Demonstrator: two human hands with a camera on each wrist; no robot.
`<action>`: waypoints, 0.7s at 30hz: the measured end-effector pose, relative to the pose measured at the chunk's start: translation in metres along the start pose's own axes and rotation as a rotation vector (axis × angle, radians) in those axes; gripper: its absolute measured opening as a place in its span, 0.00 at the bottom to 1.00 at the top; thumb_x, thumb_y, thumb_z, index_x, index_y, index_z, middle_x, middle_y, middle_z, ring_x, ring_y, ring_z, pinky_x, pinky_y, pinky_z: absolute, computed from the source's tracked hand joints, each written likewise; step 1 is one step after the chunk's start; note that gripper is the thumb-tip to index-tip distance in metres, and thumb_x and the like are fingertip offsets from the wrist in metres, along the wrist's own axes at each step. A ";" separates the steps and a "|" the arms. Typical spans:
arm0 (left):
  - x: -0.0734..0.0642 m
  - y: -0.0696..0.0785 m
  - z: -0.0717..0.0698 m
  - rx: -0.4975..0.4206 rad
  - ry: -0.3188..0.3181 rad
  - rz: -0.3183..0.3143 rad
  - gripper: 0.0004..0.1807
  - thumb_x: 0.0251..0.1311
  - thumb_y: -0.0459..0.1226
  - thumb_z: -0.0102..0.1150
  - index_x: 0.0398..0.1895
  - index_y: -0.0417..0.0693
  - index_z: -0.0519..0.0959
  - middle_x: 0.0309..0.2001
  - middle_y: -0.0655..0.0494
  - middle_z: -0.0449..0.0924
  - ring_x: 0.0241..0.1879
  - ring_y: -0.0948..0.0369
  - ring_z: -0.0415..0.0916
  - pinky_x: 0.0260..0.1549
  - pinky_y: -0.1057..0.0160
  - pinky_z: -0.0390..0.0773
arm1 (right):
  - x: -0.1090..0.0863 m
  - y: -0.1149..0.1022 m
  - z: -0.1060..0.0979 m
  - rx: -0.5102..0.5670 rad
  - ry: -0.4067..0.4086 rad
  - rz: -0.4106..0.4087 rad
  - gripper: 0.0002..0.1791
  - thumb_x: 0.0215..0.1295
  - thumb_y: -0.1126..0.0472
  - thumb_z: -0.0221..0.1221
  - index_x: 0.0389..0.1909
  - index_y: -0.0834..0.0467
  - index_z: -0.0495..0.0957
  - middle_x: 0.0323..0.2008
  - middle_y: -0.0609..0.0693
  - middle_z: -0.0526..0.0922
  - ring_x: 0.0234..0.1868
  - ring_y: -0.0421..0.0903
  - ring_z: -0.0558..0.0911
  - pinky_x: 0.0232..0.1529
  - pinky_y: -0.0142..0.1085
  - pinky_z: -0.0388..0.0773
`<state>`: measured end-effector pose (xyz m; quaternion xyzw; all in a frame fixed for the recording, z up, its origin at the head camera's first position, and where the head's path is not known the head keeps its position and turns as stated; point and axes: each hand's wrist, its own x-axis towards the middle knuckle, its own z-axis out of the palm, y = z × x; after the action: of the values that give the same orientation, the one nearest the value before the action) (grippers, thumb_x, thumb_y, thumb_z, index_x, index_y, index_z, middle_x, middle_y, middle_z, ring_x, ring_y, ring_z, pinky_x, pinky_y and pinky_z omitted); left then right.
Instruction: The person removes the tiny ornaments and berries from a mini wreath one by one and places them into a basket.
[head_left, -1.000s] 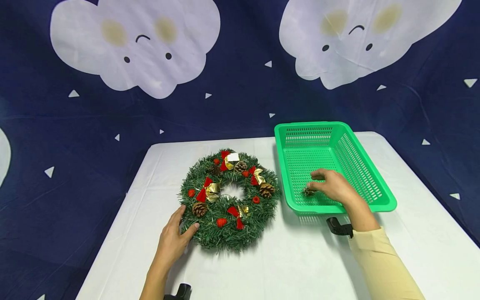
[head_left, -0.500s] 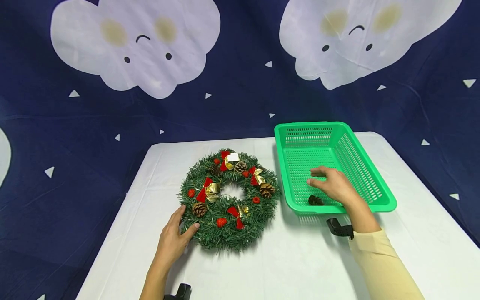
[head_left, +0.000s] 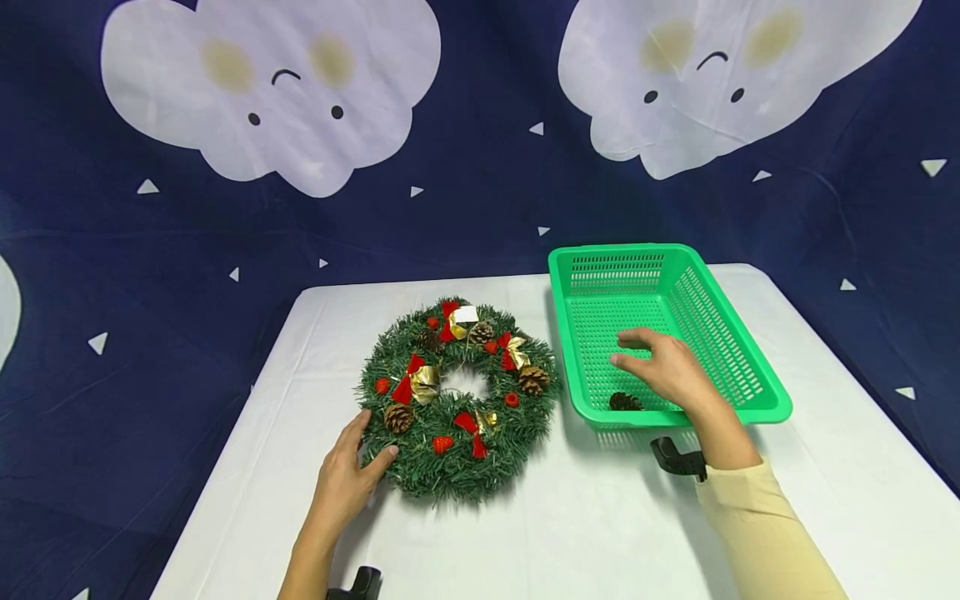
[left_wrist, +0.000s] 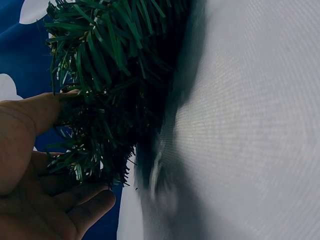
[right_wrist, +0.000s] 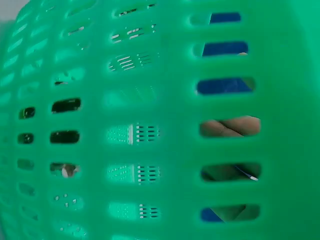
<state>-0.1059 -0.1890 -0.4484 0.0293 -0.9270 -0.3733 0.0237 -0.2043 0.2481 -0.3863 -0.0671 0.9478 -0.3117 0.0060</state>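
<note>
A green wreath [head_left: 450, 475] with red-and-gold bows, pinecones and red berries lies on the white table. My left hand [head_left: 348, 471] holds its lower left edge; in the left wrist view, strands of the wreath [left_wrist: 112, 55] run between the thumb [left_wrist: 42, 112] and the fingers. Over the near part of a green plastic basket [head_left: 757, 408] hovers my right hand [head_left: 663, 367], thumb and fingers apart with nothing between them. A loose dark pinecone [head_left: 625, 402] lies in the basket just below that hand. The right wrist view sees the hand [right_wrist: 232, 126] only through slots in the basket wall [right_wrist: 290, 120].
The white-covered table [head_left: 570, 533] ends at a dark blue backdrop [head_left: 480, 217] with cloud prints. The basket's raised rim stands close to the wreath's right side. A black wrist camera [head_left: 678, 458] sits beside the right forearm, just in front of the basket.
My right hand has let go of the pinecone, which dropped to the basket floor and then shifted slightly left. The left hand and wreath have stayed put.
</note>
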 end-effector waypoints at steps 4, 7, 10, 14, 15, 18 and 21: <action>0.000 -0.001 0.001 0.000 0.012 0.014 0.42 0.59 0.45 0.61 0.72 0.41 0.55 0.71 0.40 0.55 0.68 0.39 0.58 0.64 0.38 0.61 | -0.001 -0.004 0.000 0.012 0.017 -0.015 0.30 0.62 0.43 0.58 0.59 0.57 0.73 0.58 0.60 0.77 0.61 0.62 0.72 0.54 0.56 0.71; 0.001 -0.001 0.000 0.000 0.010 0.015 0.42 0.59 0.45 0.61 0.72 0.41 0.55 0.71 0.39 0.55 0.68 0.39 0.58 0.64 0.38 0.61 | -0.002 -0.007 0.000 0.024 0.016 -0.017 0.29 0.62 0.43 0.59 0.59 0.56 0.72 0.59 0.59 0.77 0.61 0.62 0.71 0.55 0.56 0.71; 0.001 0.000 0.000 0.001 -0.001 0.005 0.42 0.59 0.45 0.61 0.72 0.42 0.54 0.72 0.40 0.55 0.68 0.39 0.57 0.64 0.38 0.60 | -0.003 -0.011 -0.001 0.034 0.014 -0.020 0.30 0.62 0.42 0.58 0.60 0.55 0.72 0.59 0.59 0.76 0.62 0.62 0.71 0.55 0.57 0.71; 0.001 0.000 -0.001 0.002 -0.007 -0.002 0.42 0.59 0.46 0.61 0.73 0.43 0.54 0.72 0.41 0.55 0.68 0.39 0.58 0.65 0.38 0.60 | -0.004 -0.015 -0.001 0.044 0.025 -0.028 0.30 0.62 0.42 0.58 0.60 0.55 0.72 0.59 0.57 0.76 0.63 0.61 0.70 0.57 0.57 0.70; 0.000 0.001 -0.001 0.002 -0.007 -0.001 0.42 0.59 0.46 0.61 0.73 0.42 0.54 0.72 0.40 0.55 0.68 0.39 0.58 0.65 0.38 0.60 | -0.004 -0.016 -0.001 0.046 0.028 -0.027 0.29 0.62 0.42 0.58 0.59 0.54 0.72 0.59 0.57 0.76 0.63 0.61 0.70 0.57 0.57 0.69; 0.000 0.001 -0.002 0.005 -0.001 0.007 0.42 0.60 0.46 0.60 0.72 0.42 0.54 0.72 0.40 0.55 0.67 0.38 0.58 0.64 0.38 0.60 | -0.005 -0.018 0.000 0.055 0.033 -0.032 0.29 0.62 0.42 0.58 0.59 0.54 0.72 0.59 0.56 0.77 0.63 0.60 0.70 0.57 0.56 0.69; -0.001 0.002 -0.002 0.010 0.002 0.014 0.41 0.60 0.47 0.60 0.72 0.41 0.54 0.71 0.39 0.55 0.67 0.38 0.59 0.63 0.37 0.61 | -0.006 -0.019 0.001 0.065 0.034 -0.035 0.30 0.62 0.40 0.57 0.60 0.53 0.72 0.60 0.55 0.76 0.64 0.60 0.70 0.58 0.57 0.69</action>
<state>-0.1050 -0.1889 -0.4455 0.0231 -0.9290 -0.3683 0.0269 -0.1957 0.2329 -0.3756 -0.0780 0.9358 -0.3435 -0.0133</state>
